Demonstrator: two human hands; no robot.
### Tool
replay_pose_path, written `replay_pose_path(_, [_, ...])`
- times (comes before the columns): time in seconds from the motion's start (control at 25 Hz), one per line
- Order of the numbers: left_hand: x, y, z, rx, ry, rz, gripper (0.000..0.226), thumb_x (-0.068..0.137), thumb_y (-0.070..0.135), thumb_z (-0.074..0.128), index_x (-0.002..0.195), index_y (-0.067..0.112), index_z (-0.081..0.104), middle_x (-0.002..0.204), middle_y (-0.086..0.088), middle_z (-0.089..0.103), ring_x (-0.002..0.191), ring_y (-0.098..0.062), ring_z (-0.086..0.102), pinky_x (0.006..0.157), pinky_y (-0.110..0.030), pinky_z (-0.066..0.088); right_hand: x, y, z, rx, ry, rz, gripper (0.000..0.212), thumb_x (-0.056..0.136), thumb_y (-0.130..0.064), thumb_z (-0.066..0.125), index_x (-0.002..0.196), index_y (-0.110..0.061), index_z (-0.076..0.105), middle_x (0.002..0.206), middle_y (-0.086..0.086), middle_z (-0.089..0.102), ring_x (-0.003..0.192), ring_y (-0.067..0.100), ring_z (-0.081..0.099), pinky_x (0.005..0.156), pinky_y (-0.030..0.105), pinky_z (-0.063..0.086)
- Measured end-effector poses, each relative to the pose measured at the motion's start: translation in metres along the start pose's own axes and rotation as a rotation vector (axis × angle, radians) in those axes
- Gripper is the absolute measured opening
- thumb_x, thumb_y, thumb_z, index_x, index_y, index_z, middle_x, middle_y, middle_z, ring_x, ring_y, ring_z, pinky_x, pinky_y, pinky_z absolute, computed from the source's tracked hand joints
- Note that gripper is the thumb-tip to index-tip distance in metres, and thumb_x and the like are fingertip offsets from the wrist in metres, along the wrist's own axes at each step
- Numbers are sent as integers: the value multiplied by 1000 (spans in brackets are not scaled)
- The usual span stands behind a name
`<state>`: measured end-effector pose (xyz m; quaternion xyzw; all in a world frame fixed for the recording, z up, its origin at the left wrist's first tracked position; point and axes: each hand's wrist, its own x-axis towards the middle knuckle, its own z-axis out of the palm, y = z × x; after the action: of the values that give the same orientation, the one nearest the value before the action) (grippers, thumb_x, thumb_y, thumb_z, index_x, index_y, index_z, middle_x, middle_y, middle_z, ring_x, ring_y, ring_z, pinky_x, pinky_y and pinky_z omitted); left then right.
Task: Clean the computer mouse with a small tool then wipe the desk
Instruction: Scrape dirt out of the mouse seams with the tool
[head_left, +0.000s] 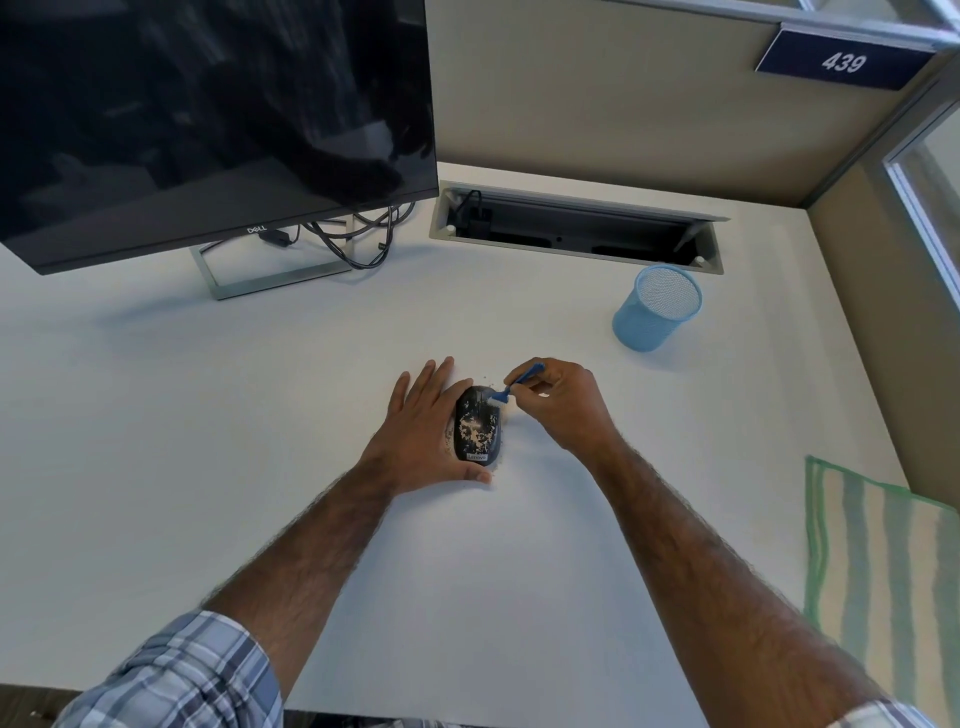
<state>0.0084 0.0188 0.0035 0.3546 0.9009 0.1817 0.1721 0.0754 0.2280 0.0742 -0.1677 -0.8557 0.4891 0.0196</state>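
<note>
A black computer mouse (477, 428), speckled with pale crumbs, lies in the middle of the white desk (260, 415). My left hand (423, 431) rests flat against its left side, thumb curled under its near end, steadying it. My right hand (558, 402) pinches a small blue brush (519, 382), whose white bristles touch the mouse's far right end. Crumbs are scattered on the desk around the mouse.
A striped green and white cloth (872, 566) lies at the desk's right edge. A blue mesh cup (655, 307) stands behind my right hand. A monitor (208, 119) on a stand fills the far left, with a cable tray (576, 228) beside it.
</note>
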Motion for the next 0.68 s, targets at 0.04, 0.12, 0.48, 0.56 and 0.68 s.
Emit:
replay_pose_path(0.04, [0,0,0,-1,3,1,140,53,104,52,163,27,13,172,3,-15,154,-12,-27,126,-44,-16,0,-1,0,14,1,-4,14,88,-13,70,89,-26,76,85,-11,76,80,4,69,69,14,53])
replay_pose_path(0.12, [1,0,0,4,7,4,140,53,105,51,163,27,13,172,2,-14,153,-11,-29,126,-44,-16,0,-3,2,19,-20,-12,13,89,-14,70,90,-26,76,87,-11,76,82,6,70,73,18,56])
replay_pose_path(0.48, [0,-1,2,-19,15,7,140,52,106,50,163,28,14,173,2,-13,153,-10,-29,126,-45,-15,1,-10,7,-21,-56,-45,14,87,-14,70,88,-27,76,85,-14,76,82,6,70,74,22,57])
replay_pose_path(0.56, [0,0,0,-18,8,4,139,53,104,52,163,28,14,173,2,-13,154,-11,-28,126,-44,-16,2,-8,6,-76,-70,-11,13,87,-15,69,88,-26,76,83,-13,75,80,10,70,74,28,58])
replay_pose_path(0.68, [-1,1,0,-15,7,1,138,54,102,56,163,28,14,173,2,-13,155,-13,-25,125,-42,-18,6,-7,2,-61,-26,12,13,87,-14,68,91,-23,77,85,-11,76,80,13,70,74,32,59])
